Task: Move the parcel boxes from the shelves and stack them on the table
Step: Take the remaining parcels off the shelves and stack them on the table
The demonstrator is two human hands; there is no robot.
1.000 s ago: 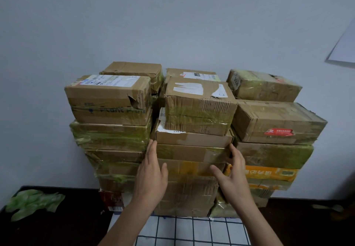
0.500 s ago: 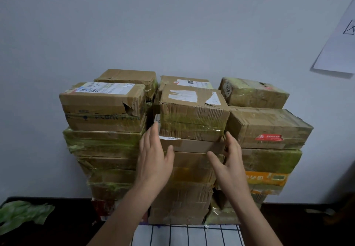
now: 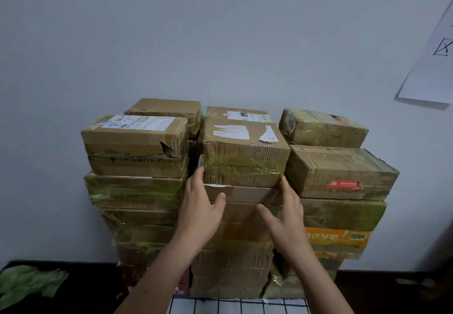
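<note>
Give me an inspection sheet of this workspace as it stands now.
Surface: dark table, with a white checked mat in front of the stack.
Job's things: parcel boxes stacked in three columns against the white wall; the torn-label box tops the middle front.
Clutter: crumpled green material at far left.
Grippers: left hand and right hand open, fingertips at the torn-label box's lower corners.
Cables: nothing seen.
Surroundings: paper sheet on the wall, upper right.
</note>
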